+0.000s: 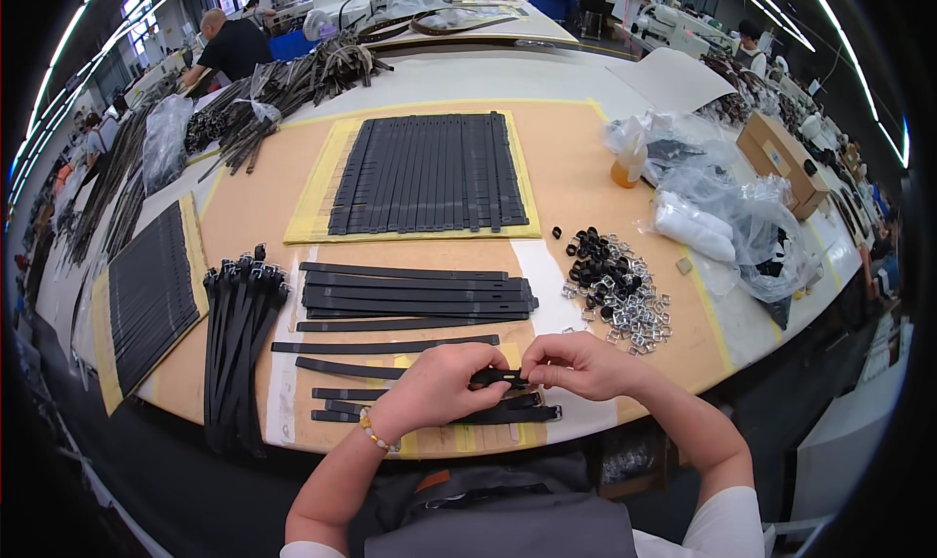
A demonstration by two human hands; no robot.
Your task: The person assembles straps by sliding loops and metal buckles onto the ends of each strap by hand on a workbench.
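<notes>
My left hand [439, 387] is closed around a black strap [509, 375] near its slotted end, thumb on the near side. The fingers of my right hand [578, 365] are pinched together at the tip of that strap; whether a small fitting is also between them is hidden. Several more black straps [337, 414] lie under and beside my left hand, one with a metal buckle [553, 412] at its right end. Beyond my hands is a stack of flat black straps [415, 294]. Silver buckles [644, 309] and black loops [590, 255] form a loose pile beyond my right hand.
Straps lie in rows on a yellow-edged board [532, 228] at the back and another board [109, 363] at left. A bundle of buckled straps [234, 353] hangs over the near edge. Plastic bags [747, 226], an amber bottle [628, 167] and a cardboard box [781, 163] stand right.
</notes>
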